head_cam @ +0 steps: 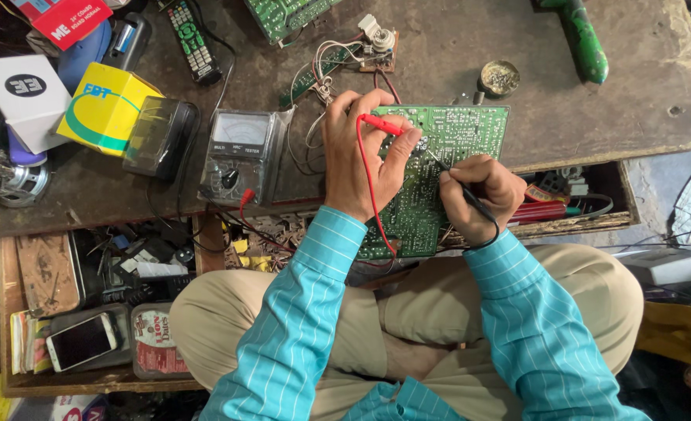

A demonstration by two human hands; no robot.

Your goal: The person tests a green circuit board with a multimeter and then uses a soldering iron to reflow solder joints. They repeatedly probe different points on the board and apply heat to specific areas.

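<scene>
Green board: a green circuit board (439, 168) leans from the edge of the table (611, 117) down toward the person's lap.
Left hand: the left hand (359, 152) rests on the board's left side. Its fingers are pinched tight on a red probe (382, 123), with the tip on the board.
Red wire: a red wire (370, 187) loops from the probe down over the wrist.
Right hand: the right hand (478, 195) holds a black probe (462, 187) like a pencil. Its fingers are shut around it, and the thin tip touches the board's middle.
Meter: a grey meter with a dial (240, 152) sits on the table, just left of the left hand.
Yellow box: a yellow box (104, 105) sits farther left.
Drawer: an open drawer (80, 312) holds a phone (82, 341).
</scene>
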